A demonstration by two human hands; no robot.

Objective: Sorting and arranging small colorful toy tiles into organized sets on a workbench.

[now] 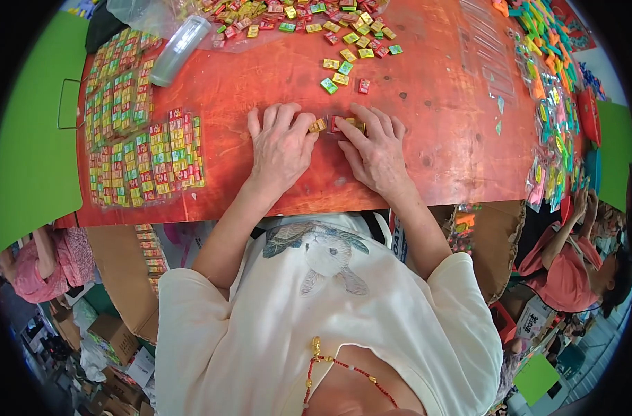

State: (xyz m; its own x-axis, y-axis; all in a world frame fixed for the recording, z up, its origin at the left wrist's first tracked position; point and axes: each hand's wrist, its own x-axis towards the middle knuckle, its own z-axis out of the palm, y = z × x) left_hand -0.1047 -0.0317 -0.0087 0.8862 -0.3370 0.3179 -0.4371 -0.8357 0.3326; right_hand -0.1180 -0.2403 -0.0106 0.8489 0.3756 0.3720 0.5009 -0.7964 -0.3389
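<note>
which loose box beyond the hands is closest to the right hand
The red box just past the right hand; the neighbouring yellow box and green box lie further left.

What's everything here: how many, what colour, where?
Table: one, red, across the middle
Loose little boxes: many, yellow, red and green, top centre
Packed little boxes: many, yellow, red and green, table's left
Cylinder: one, transparent, upper left
Plastic strips: several, transparent, upper right
Plastic pieces: many, mixed colours, table's right
Near cartons: two, brown, below the table edge
Boards: at least three, green, left and right rims
Other people: at least two, pinkish clothing, left and right
Rim clutter: too small to count
Shirt: one, white, lower centre
Necklace: one, red-gold, bottom centre
Left grip: one, bare, centre, holding yellow box
Right grip: one, bare, centre, touching red box
</note>
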